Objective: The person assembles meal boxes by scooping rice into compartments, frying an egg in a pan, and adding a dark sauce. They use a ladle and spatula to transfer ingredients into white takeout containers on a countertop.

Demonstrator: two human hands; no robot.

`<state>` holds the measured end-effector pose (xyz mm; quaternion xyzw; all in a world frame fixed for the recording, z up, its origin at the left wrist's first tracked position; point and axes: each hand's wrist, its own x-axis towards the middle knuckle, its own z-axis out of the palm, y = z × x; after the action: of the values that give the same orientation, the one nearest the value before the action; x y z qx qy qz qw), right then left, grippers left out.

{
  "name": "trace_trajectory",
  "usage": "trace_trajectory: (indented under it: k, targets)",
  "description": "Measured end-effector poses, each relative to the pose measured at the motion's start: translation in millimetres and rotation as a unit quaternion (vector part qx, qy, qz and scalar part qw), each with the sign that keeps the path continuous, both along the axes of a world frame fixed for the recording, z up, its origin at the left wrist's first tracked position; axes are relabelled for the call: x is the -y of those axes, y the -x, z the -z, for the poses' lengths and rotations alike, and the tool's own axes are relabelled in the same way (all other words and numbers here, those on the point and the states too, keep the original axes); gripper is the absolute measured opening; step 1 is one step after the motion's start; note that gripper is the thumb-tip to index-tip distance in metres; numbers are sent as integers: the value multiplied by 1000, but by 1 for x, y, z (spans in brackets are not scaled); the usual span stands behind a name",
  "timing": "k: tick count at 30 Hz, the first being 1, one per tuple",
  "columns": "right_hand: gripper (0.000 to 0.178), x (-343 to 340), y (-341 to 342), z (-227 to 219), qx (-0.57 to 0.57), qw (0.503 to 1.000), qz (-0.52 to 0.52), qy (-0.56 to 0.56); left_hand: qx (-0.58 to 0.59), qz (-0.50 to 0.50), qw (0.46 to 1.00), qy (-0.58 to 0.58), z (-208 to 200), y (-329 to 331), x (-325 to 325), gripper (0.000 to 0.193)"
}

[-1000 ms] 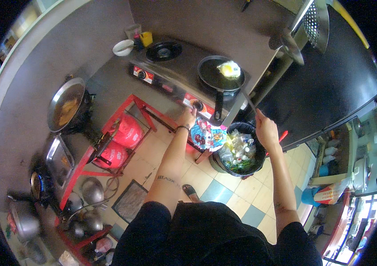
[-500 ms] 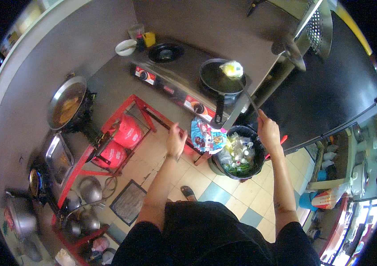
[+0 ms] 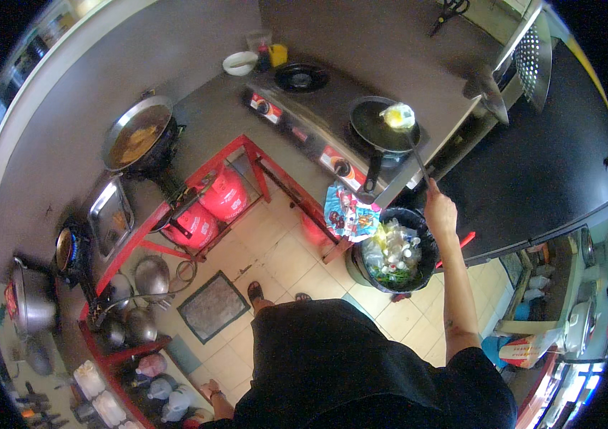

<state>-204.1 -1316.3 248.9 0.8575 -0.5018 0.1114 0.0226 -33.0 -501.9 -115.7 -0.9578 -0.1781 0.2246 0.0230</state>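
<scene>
My right hand [image 3: 441, 213] is closed around the handle of a long spatula [image 3: 419, 159]. A fried egg [image 3: 398, 116], white with a yellow middle, rests on the spatula's end, over the right part of a black frying pan [image 3: 370, 123]. That pan sits on the stove's right burner, its handle pointing toward me. Down at my left side, my left hand [image 3: 212, 390] hangs with its fingers loosely apart and nothing visible in them. Closest to it are pale plastic containers [image 3: 177, 402] on the low shelf.
Below the stove stands a bin [image 3: 429, 266] full of waste, beside a blue patterned cloth [image 3: 350, 213]. At left, a wok [image 3: 139, 136] with brown liquid and a metal tray [image 3: 111, 211] sit above a red frame [image 3: 261, 168]. A small burner flame [image 3: 75, 247] is lit there.
My left hand has dropped from in front of me to my lower left side. My view has swung left. The egg stays on the spatula over the pan.
</scene>
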Motion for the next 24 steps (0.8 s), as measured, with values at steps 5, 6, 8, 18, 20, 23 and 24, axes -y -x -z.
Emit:
trace_trajectory:
  k: [5,6,8,18,20,23,24]
  targets:
    - [36,3,1,3,14,1000,-14,-8,120,-8,980,156,19,31,41,48]
    - [36,3,1,3,19,1000,-15,-10,160,15,968,193,23,34,62,47]
    - [34,3,1,1,73,996,-24,-34,67,-10,960,272,18,25,92,49]
    - [32,-12,-17,-25,99,992,-73,-29,113,60,914,386,-25,20,166,51]
    - [32,-22,-26,-35,93,991,-96,-25,94,25,920,380,-22,31,152,52]
    - [32,-42,-43,-48,92,987,-129,-20,55,-24,944,325,-9,53,125,54]
    - [32,-50,-50,-52,89,986,-141,-26,23,-51,954,293,-4,63,114,55]
